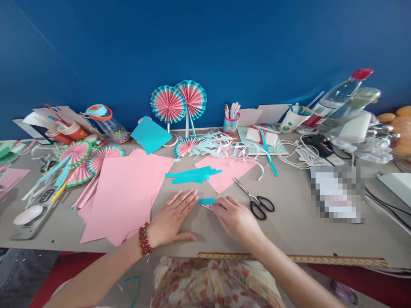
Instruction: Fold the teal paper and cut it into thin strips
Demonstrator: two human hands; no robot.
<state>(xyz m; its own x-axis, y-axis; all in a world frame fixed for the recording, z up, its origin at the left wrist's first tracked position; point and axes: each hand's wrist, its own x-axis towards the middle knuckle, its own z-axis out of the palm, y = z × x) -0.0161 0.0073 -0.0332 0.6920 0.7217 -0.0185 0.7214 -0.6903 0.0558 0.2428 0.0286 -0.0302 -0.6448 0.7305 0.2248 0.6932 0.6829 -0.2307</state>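
My left hand (180, 214) lies flat on the table, fingers stretched out, its fingertips at the left end of a short blue paper strip (206, 201). My right hand (236, 218) is closed at the strip's right end, its fingertips pressed together. A small whitish piece (207, 206) shows beside those fingertips, too small to name. Just beyond lie several loose blue paper strips (192, 174). To the right of my right hand rest black-handled scissors (253, 199) with their blades toward the pink sheet (221, 182). Left of my left hand is a stack of pink paper sheets (123, 196).
Folded paper fans (168, 104) stand against the blue wall, with more fans (104, 159) at left. White paper scraps (218, 143) heap at the back. A pen cup (231, 124), a bottle (334, 102), a white cable (297, 154) and a phone (35, 218) also occupy the table.
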